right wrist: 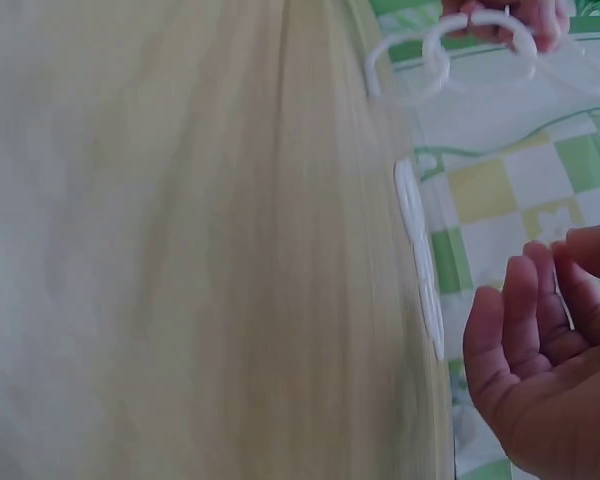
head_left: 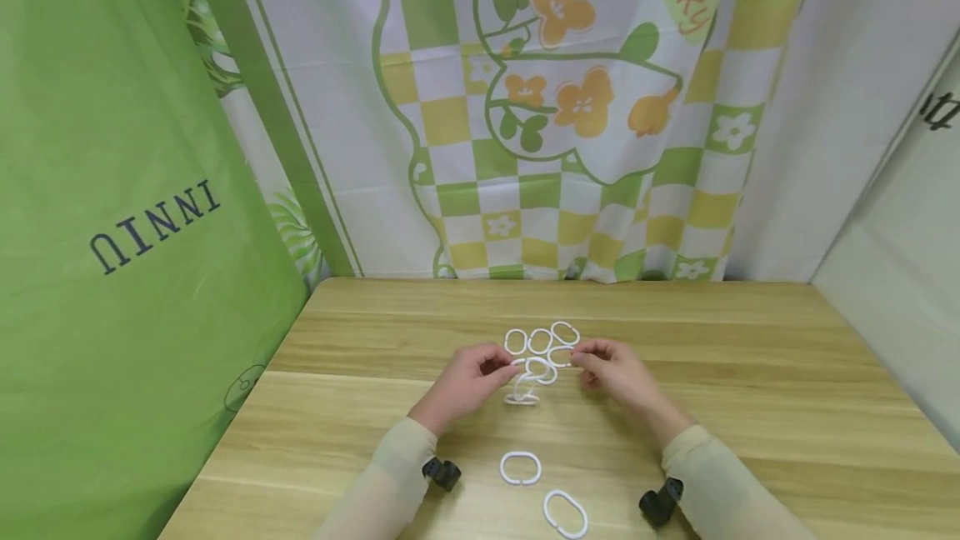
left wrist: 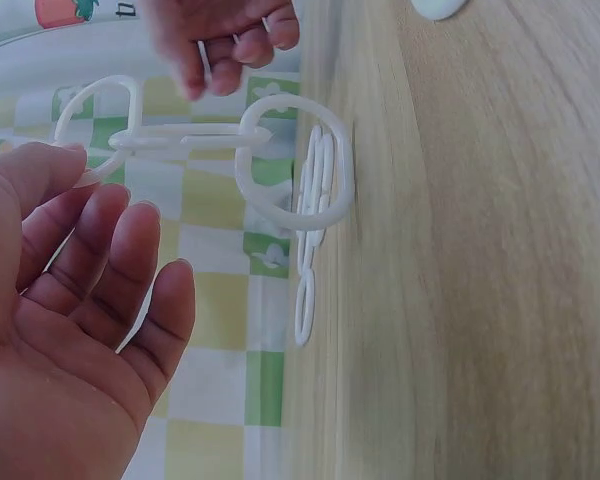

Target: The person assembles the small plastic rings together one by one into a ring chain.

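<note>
Behind the wooden table (head_left: 750, 407) hangs a checked green, yellow and white curtain (head_left: 570, 107) with orange flowers, and a plain green curtain (head_left: 112, 232) printed with dark letters fills the left of the head view. Near the middle of the table both hands meet over a chain of white plastic rings (head_left: 534, 372). The left hand (head_left: 467, 382), just left of centre, pinches one end of the chain between thumb and fingertips; in the left wrist view that end ring sits at the fingertips in the upper left of the frame, and the linked rings (left wrist: 195, 140) run level from there toward the right hand, then drop in a loose stack (left wrist: 315, 200) to the table. So the lifted part of the chain has its long axis across the frame, left to right in the head view, with the far end hanging down. The right hand (head_left: 613, 369), just right of centre, has its fingers curled near the chain's other side; whether they actually grip a ring I cannot tell, and in the right wrist view its fingers (right wrist: 540, 330) are loosely bent and holding nothing. Beyond the hands a cluster of rings (head_left: 542, 338) lies flat on the table. Nearer the lower edge lie two loose oval rings, one (head_left: 521, 467) with its long axis across the frame and another (head_left: 566, 513) slanting toward the lower right.
</note>
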### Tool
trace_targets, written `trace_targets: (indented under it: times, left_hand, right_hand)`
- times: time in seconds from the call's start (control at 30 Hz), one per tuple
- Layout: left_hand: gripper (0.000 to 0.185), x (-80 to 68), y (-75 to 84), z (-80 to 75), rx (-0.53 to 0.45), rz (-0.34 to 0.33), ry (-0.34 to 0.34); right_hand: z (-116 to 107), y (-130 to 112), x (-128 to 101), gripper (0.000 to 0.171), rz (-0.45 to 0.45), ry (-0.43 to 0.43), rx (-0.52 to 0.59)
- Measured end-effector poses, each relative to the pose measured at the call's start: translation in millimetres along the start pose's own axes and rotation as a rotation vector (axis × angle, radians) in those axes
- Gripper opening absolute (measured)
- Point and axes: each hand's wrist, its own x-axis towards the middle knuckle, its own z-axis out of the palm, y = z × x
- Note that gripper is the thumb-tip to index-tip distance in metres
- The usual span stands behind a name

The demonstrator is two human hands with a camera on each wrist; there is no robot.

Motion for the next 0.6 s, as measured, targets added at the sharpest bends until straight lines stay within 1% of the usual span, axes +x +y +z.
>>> trace_targets:
  times: [0.07, 0.17, 0.3, 0.4, 0.47, 0.6]
  left_hand:
    - [0.013, -1.0, -0.1, -1.4, -0.006, 0.009, -0.005]
    - [0.015, -2.1, -0.3, -2.6, -0.012, 0.009, -0.010]
    - [0.012, -3.1, -0.3, -3.7, -0.009, 0.016, -0.012]
    - [0.010, -4.0, -0.6, -4.5, 0.003, 0.027, -0.017]
    - [0.012, -4.8, -0.9, -4.8, 0.009, 0.026, -0.023]
    - [0.013, -6.2, -1.2, -5.3, 0.011, 0.020, -0.034]
  right_hand:
    - [-5.4, 0.0, 5.0, 0.024, 0.028, 0.021, -0.056]
    - [-12.6, 3.5, 14.3, 0.025, 0.016, 0.014, -0.166]
    - [-15.5, 8.5, 26.9, 0.023, -0.026, -0.011, -0.327]
    - [-13.3, 9.6, 33.8, 0.019, -0.048, -0.024, -0.428]
    - [-12.0, 9.4, 37.7, 0.017, -0.062, -0.025, -0.482]
    - [-12.0, 8.5, 46.4, 0.013, -0.068, -0.025, -0.532]
